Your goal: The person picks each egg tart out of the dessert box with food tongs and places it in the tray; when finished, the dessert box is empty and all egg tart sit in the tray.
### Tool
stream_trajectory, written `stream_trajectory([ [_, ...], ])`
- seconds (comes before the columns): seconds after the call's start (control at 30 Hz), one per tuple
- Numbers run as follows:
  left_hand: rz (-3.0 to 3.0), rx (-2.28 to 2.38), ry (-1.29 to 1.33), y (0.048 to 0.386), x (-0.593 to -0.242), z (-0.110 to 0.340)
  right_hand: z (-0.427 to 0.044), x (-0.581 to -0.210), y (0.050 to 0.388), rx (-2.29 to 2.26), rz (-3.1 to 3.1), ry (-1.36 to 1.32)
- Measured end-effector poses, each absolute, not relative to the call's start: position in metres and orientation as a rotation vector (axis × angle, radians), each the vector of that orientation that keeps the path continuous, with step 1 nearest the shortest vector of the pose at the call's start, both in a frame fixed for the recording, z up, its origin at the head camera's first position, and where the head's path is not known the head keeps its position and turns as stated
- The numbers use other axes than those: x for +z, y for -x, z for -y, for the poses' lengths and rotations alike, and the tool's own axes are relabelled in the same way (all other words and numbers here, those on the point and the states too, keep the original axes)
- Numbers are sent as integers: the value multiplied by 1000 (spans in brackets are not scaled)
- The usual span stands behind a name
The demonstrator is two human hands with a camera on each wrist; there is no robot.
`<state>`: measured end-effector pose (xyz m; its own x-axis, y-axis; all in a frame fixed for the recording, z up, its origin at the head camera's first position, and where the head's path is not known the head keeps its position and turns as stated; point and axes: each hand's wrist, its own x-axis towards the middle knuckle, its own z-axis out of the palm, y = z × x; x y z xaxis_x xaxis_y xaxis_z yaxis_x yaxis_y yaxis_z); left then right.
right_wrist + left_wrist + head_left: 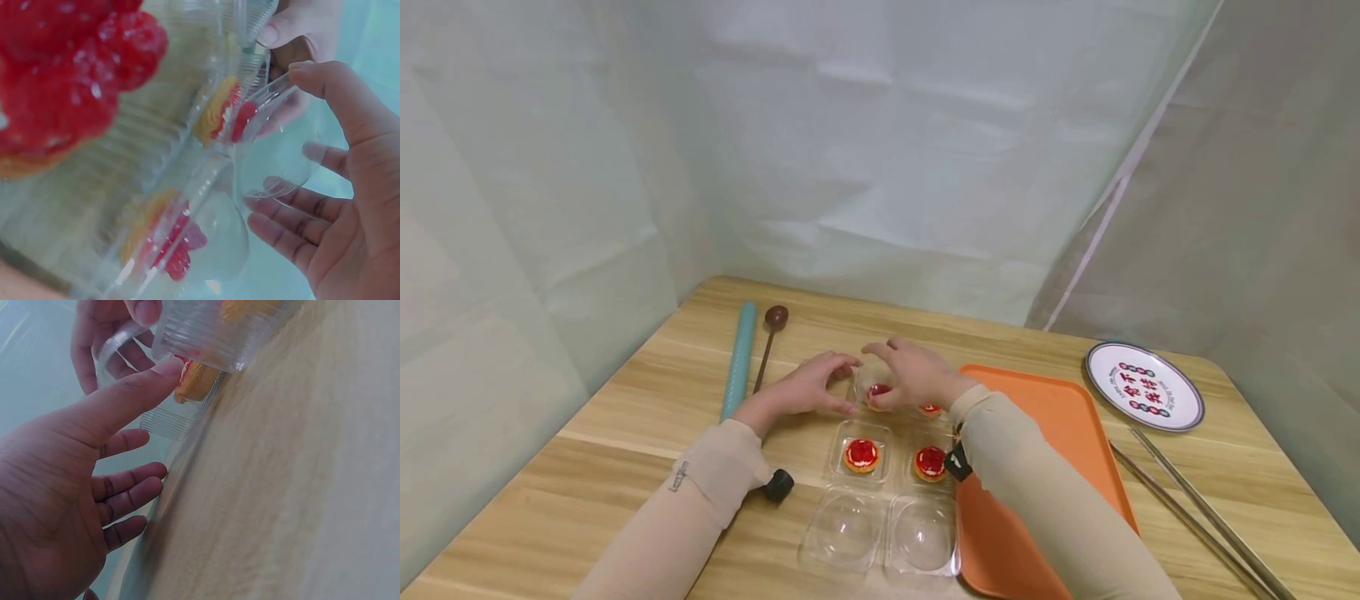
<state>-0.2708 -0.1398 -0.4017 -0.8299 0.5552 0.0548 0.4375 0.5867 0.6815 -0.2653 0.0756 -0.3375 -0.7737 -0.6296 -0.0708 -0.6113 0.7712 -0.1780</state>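
Observation:
In the head view my right hand (917, 377) reaches over the far-left fruit tart (877, 392), which has a red topping and a golden crust. Between thumb and fingers it holds a clear domed plastic lid (278, 153), tilted beside that tart in the right wrist view. My left hand (811, 385) is at the left side of the same clear container (169, 422). Its thumb lies at the container's edge, and its other fingers are loosely extended. A second tart (931, 410) is partly hidden by the right hand. Two nearer tarts (861, 456) sit in clear containers.
Two clear domed plastic pieces (846, 529) lie nearest me. An orange tray (1037, 500) lies right of the containers, under my right forearm. Farther right are a white plate (1145, 386) and metal tongs (1202, 508). A teal rod (740, 358) and a brown spoon (776, 317) lie left.

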Motion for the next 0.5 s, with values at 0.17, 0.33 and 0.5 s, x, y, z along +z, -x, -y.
stream_trajectory([
  [0.17,-2643,1079,-836,271,-401,139,-81,-331,265,-260,-2863,976],
  [0.33,-2651,1069,-828,271,-400,140,-87,-325,265,-348,-2885,986],
  [0.5,-2654,1073,-817,271,-402,140,-93,-324,268,-441,-2907,1001],
])
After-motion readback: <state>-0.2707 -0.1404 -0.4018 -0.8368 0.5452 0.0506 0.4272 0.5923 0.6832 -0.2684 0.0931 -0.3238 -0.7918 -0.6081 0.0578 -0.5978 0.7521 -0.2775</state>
